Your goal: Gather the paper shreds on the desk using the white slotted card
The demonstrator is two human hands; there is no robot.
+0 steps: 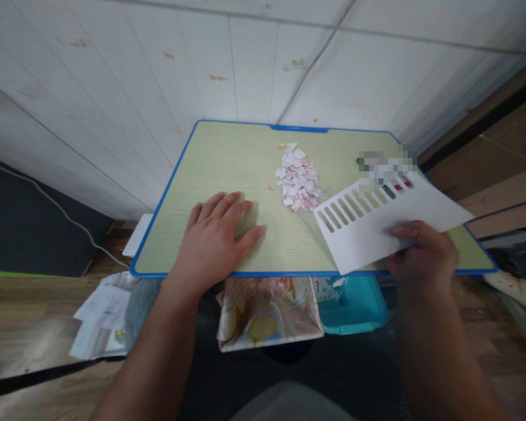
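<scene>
My right hand (423,251) grips a white card (377,228) by its near edge, thumb on top. A row of long rounded slots runs along the card's far side, and it is held tilted over the right part of the table (201,152). Palm down on the left part of the tabletop, my left hand (219,234) lies with its fingers spread and nothing in it. Between the hands, farther back, is a heap of torn paper scraps (298,180), white and pale pink. The card's left corner is close to the heap.
Behind the card, at the table's back right, lie things blurred by pixels. Below the front edge are a patterned cloth-like container (269,318) and a turquoise plastic box (359,310). Papers (103,313) lie low at the left. A wall (254,64) with a cable rises behind.
</scene>
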